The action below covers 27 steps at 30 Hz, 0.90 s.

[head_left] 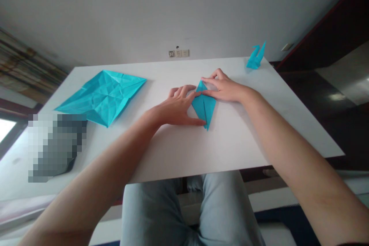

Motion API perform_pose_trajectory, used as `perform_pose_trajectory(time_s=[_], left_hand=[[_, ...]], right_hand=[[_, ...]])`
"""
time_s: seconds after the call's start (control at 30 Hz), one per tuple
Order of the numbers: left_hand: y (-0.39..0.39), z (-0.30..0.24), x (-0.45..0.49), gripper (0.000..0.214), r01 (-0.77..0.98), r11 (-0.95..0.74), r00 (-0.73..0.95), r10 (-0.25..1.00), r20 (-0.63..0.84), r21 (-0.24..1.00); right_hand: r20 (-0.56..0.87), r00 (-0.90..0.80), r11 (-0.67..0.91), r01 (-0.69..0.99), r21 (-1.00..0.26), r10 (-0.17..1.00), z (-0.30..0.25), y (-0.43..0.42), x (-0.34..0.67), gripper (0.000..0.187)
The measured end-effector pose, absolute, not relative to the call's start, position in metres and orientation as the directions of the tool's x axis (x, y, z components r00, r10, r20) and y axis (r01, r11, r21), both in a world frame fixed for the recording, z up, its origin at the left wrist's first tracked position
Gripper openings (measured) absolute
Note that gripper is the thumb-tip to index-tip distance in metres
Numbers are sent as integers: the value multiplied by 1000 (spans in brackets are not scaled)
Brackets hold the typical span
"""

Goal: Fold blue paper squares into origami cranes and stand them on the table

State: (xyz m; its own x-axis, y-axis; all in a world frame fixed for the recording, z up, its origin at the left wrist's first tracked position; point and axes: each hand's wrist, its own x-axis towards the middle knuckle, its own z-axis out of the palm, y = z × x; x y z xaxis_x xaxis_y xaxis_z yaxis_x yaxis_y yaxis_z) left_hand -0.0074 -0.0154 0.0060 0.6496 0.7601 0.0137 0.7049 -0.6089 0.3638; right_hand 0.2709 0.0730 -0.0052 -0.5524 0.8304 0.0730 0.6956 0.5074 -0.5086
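A small kite-shaped piece of folded blue origami paper [210,105] lies on the white table, a crease line or slit running down its middle. My left hand [180,105] holds it down from the left, thumb at the lower tip and index finger on the upper part, with the other fingers bent. At the top corner, my right hand [223,86] has its index finger on the tip and its thumb just below, close to the left index finger. The fingers cover part of the paper's upper half.
A large creased blue paper sheet [108,94] lies on the table's left side. At the far right corner stands a blue origami crane [255,60]. A blurred-out object [59,146] is at the left edge. Sockets [178,53] are on the wall behind the table [187,157].
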Motion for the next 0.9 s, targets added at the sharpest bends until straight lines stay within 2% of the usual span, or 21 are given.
perform_pose_trajectory(time_s=[0.1, 0.17, 0.23, 0.37, 0.5, 0.67, 0.9], left_hand=[[-12, 5, -10, 90, 673, -621, 671, 742, 22, 402], [-11, 3, -10, 76, 676, -604, 646, 761, 54, 422], [-11, 1, -7, 75, 701, -576, 597, 797, 96, 421], [-11, -3, -2, 91, 760, -512, 512, 851, 115, 401], [-11, -3, 0, 87, 793, -474, 471, 875, 110, 381], [-10, 0, 0, 77, 800, -453, 436, 889, 138, 393], [-7, 9, -2, 40, 766, -471, 459, 877, 141, 437]], right_hand=[[82, -536, 490, 686, -538, 840, -4, 72, 270, 78], [86, -519, 466, 667, -581, 850, -1, 72, 271, 78], [83, -509, 445, 648, -618, 857, 4, 71, 273, 74], [42, -544, 440, 629, -641, 838, 15, 69, 278, 56], [32, -587, 464, 604, -649, 809, 21, 67, 278, 49], [21, -550, 383, 552, -741, 835, 25, 65, 274, 56], [-87, -634, 301, 478, -825, 769, 37, 58, 273, 75]])
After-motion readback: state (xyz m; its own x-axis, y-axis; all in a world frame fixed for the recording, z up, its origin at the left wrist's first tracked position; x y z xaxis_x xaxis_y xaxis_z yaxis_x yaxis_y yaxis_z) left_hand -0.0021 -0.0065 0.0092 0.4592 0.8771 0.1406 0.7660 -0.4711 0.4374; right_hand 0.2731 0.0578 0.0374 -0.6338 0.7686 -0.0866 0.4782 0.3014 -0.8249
